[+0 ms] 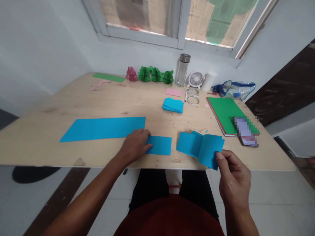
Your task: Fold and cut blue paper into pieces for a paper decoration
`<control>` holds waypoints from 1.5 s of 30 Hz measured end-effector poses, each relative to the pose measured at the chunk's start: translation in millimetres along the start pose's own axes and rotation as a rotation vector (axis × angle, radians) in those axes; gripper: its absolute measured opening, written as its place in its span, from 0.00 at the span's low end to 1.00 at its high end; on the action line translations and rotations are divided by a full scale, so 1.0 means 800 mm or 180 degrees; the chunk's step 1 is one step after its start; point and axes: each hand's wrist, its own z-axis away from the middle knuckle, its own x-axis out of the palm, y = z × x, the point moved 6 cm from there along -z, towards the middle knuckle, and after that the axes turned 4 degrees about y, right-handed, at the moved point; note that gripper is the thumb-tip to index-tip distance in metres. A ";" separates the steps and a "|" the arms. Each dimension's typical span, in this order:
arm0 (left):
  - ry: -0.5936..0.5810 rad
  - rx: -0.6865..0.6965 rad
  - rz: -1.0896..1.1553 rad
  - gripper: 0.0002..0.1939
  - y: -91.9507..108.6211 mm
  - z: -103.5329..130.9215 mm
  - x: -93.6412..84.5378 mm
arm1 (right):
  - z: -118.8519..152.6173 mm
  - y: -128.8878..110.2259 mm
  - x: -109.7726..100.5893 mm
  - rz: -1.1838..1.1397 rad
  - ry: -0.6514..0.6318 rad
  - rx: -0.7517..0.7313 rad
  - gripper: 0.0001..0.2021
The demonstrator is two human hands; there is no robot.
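Observation:
My right hand (235, 172) pinches a blue paper piece (209, 152) between thumb and fingers, near the table's front edge. That piece overlaps other blue paper pieces (188, 143) lying to its left. My left hand (136, 144) lies palm down on the table, fingers extended rather than gripping. Its thumb touches the left end of a small blue paper rectangle (161, 146), and its fingers reach the right end of a long blue paper strip (105, 128). Farther back sits a small stack of blue paper pieces (173, 105).
Green folders or sheets (227, 113) lie at right, with a phone (246, 131) on their corner. Behind stand a glass bottle (182, 70), a small fan (196, 79), tape rolls (193, 100), a clear pouch (237, 89) and green paper shapes (156, 74).

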 end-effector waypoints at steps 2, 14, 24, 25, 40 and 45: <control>0.0015 -0.0007 -0.0007 0.11 0.000 0.002 0.000 | -0.001 -0.001 0.001 0.0030 0.0014 -0.0003 0.12; -0.0079 0.0174 -0.0081 0.10 0.006 -0.003 -0.004 | -0.001 -0.002 0.003 -0.0055 -0.0006 -0.0024 0.12; 0.0032 -0.0021 0.0389 0.10 0.001 -0.007 -0.001 | -0.002 0.000 0.006 -0.0015 -0.0054 -0.0014 0.12; 0.0046 -0.0057 0.0476 0.10 0.000 -0.008 0.001 | -0.002 0.000 0.006 -0.0008 -0.0060 -0.0022 0.12; 0.0198 -0.0031 0.0671 0.19 -0.004 -0.010 -0.020 | 0.001 0.001 0.008 0.0008 -0.0115 -0.0097 0.12; 0.0059 0.0033 0.0258 0.23 0.001 -0.009 -0.025 | 0.001 0.000 0.008 0.0021 -0.0125 -0.0085 0.12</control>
